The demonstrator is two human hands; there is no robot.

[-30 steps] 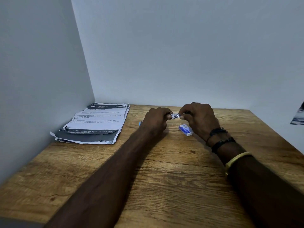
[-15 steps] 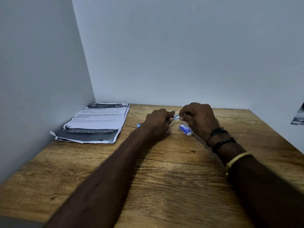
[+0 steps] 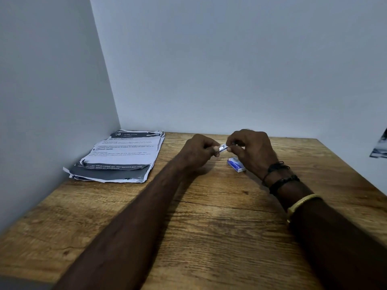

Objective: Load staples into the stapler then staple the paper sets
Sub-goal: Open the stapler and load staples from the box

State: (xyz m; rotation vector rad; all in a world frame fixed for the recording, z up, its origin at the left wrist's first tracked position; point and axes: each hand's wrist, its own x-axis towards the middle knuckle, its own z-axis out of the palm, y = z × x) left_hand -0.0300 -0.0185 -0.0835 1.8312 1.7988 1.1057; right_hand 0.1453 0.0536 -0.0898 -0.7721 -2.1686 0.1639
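Both hands, left hand (image 3: 195,152) and right hand (image 3: 250,152), pinch a small shiny stapler (image 3: 222,147) between them above the counter (image 3: 209,216). The staple box (image 3: 236,164) lies just under the right hand.

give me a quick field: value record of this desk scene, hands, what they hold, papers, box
left hand: closed on one end of a small metallic item
right hand: pinching its other end
item identity: too small to tell
papers: ragged stack at the table's far left, untouched
box: small, blue and white, lying under the right hand
table: wood grain
right wrist: dark bands, gold bangle
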